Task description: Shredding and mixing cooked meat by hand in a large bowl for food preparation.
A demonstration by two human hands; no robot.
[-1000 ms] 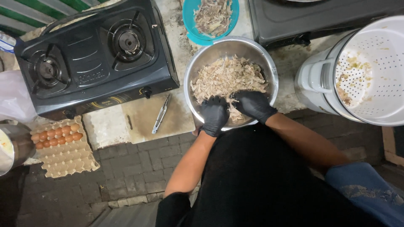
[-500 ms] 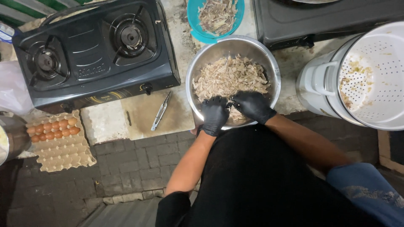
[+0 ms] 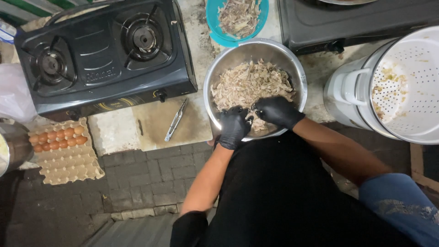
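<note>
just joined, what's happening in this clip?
A person in black gloves has both hands in a metal bowl of shredded meat. The left hand and right hand sit at the near edge of the pile, fingers curled into the shreds. A blue bowl of more shreds sits behind, tongs lie on a board to the left beside a black gas stove, and a white perforated pot stands on the right.

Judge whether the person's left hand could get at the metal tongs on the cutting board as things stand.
Probably yes. The left hand is in the steel bowl, gloved, and the tongs lie just left of the bowl on the cutting board, with nothing lying between them.
</note>
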